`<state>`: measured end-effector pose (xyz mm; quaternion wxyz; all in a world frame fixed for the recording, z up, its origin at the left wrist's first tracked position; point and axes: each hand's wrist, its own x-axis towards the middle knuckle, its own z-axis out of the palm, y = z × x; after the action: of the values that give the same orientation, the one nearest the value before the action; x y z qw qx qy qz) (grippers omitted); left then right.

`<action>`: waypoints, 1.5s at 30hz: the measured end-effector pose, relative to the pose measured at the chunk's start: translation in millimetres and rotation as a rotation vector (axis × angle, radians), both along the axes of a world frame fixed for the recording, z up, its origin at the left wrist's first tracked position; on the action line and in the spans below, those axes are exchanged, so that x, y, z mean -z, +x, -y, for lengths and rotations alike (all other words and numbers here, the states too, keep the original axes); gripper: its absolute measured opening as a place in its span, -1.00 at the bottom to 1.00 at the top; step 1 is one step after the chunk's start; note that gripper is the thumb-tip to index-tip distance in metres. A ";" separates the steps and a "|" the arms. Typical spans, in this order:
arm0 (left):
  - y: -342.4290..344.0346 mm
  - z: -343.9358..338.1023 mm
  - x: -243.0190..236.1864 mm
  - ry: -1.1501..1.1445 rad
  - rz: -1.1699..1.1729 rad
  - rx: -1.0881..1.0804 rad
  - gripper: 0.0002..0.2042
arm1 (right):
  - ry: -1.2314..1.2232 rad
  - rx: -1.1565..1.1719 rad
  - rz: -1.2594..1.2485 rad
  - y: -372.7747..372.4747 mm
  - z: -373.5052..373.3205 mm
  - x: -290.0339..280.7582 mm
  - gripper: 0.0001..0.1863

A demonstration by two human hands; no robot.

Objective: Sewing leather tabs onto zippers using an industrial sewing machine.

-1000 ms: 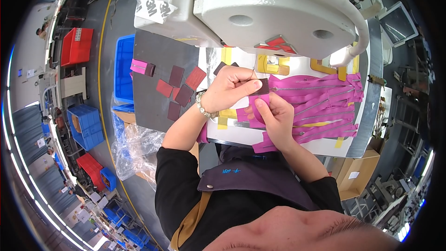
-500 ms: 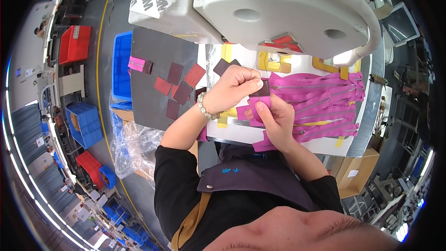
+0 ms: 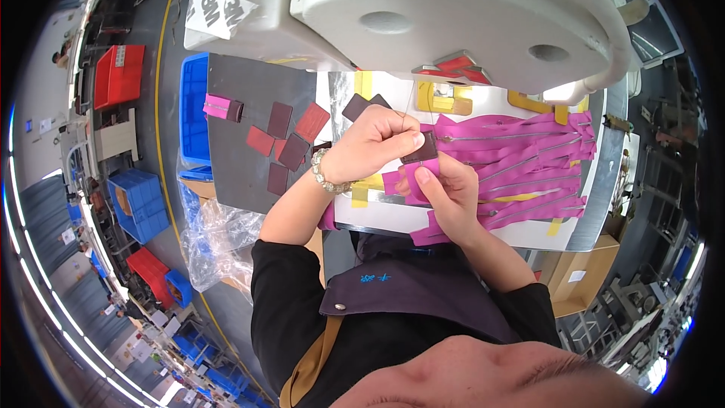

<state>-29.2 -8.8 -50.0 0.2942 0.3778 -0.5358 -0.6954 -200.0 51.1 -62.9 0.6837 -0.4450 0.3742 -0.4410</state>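
A dark brown patch (image 3: 424, 148) sits at the end of a pink zipper (image 3: 417, 185), with stitching along its edge. My left hand (image 3: 368, 148) is closed, thumb and fingers pinching the patch's left side. Just below and to the right, my right hand (image 3: 453, 190) is closed on the pink zipper tape, its thumb on top. Thin thread runs from under the white sewing machine (image 3: 461, 26) down toward the patch. Beside my right hand, a pile of pink zippers (image 3: 521, 153) lies across the white worktop (image 3: 529, 238).
Several loose dark and reddish patches (image 3: 293, 153) lie on the grey table at left, near a finished-looking pink tab (image 3: 219, 106). A yellow-edged plate (image 3: 444, 102) lies under the machine. A blue bin (image 3: 195, 109) and clear plastic wrap (image 3: 219, 238) are left of the table; a cardboard box (image 3: 581, 276) stands right.
Both hands keep their hold on the patch and zipper, and the patch looks tilted slightly more. The machine and table have shifted a little leftward in the picture.
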 end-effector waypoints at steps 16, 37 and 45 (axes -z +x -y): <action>8.8 -0.2 -7.6 -0.121 0.005 0.152 -0.71 | -0.064 -0.026 0.054 0.0 2.0 4.2 -0.83; 5.9 1.8 -5.4 -0.250 0.064 0.173 -0.73 | 0.171 -0.102 0.197 -3.2 1.5 5.8 -0.86; 5.5 1.7 -4.3 -0.287 0.076 0.156 -0.75 | 0.151 -0.168 0.176 -7.0 3.0 8.3 -0.78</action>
<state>-23.7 -10.5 -45.8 0.2697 0.3152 -0.6681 -0.6177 -207.0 48.1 -71.2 0.7800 -0.3817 0.3061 -0.3900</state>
